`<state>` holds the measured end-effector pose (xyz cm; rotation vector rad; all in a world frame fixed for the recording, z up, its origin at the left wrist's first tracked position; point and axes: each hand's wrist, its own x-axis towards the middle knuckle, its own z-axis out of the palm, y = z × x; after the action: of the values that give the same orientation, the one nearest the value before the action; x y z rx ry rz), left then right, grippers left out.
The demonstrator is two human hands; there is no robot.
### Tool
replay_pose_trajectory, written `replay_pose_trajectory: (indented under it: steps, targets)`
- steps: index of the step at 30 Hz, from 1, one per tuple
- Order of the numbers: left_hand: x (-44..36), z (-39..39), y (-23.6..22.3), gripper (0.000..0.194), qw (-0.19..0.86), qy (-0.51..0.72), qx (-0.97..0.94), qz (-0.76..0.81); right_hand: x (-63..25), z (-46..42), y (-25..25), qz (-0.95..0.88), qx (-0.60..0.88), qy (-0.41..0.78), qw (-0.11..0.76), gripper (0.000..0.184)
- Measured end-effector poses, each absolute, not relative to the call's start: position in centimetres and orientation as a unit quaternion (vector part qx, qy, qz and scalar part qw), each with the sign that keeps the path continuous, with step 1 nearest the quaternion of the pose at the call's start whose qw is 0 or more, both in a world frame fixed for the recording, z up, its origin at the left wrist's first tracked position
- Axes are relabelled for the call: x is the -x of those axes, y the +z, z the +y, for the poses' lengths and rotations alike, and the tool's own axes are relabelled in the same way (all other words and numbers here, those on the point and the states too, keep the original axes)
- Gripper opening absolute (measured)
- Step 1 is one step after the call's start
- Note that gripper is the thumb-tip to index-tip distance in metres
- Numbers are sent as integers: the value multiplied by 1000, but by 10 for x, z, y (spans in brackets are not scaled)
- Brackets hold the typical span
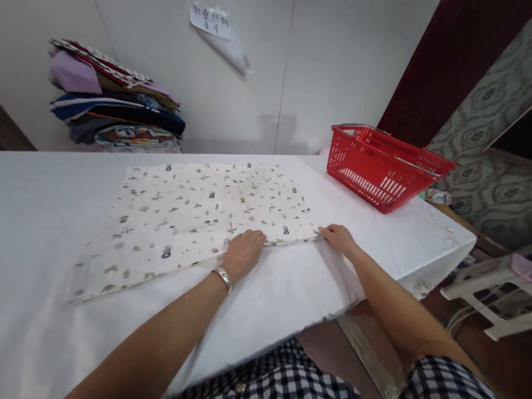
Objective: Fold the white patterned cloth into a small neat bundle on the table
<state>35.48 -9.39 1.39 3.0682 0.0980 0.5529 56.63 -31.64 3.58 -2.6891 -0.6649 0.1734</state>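
A white cloth with a scattered print of small grey, green and brown figures [193,215] lies spread flat, folded in layers along its near edge. My left hand [244,253], with a silver bracelet at the wrist, grips the middle of that near edge, its fingers curled over the cloth. At the near right corner, my right hand [339,238] pinches the cloth between thumb and fingers. The fingertips of both hands are partly hidden.
A white-covered table [0,240] carries the cloth. Folded clothes [120,104] are piled at the back left against the wall. At the back right stands a red plastic basket [380,170]. Beyond the table's right end is a white plastic stool [506,295] with cables on it.
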Motion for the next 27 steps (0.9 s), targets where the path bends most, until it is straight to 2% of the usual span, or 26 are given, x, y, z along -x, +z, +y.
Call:
replay_pose_trajectory:
  steps: [5,13,17,20,22,24,27]
  targets:
    - [-353,-93,13,25,-2,215,-977,-2,-575,-294,43,-206,960,109,158,28]
    - [-355,-102,17,23,20,173,-985,-6,-583,-299,48,-171,959,115,195,17]
    - [-361,-111,16,22,25,138,-990,17,-580,-308,46,-178,967,91,158,8]
    - [-362,-114,11,22,27,133,-991,18,-567,-306,48,-208,968,53,128,13]
    - [-362,-114,7,20,30,132,-991,13,-550,-297,48,-270,956,-6,114,16]
    - [-362,-114,4,18,30,132,-991,7,-527,-283,47,-415,900,-66,119,15]
    - [-361,-113,4,17,36,134,-990,19,-490,-260,42,-629,759,-39,165,18]
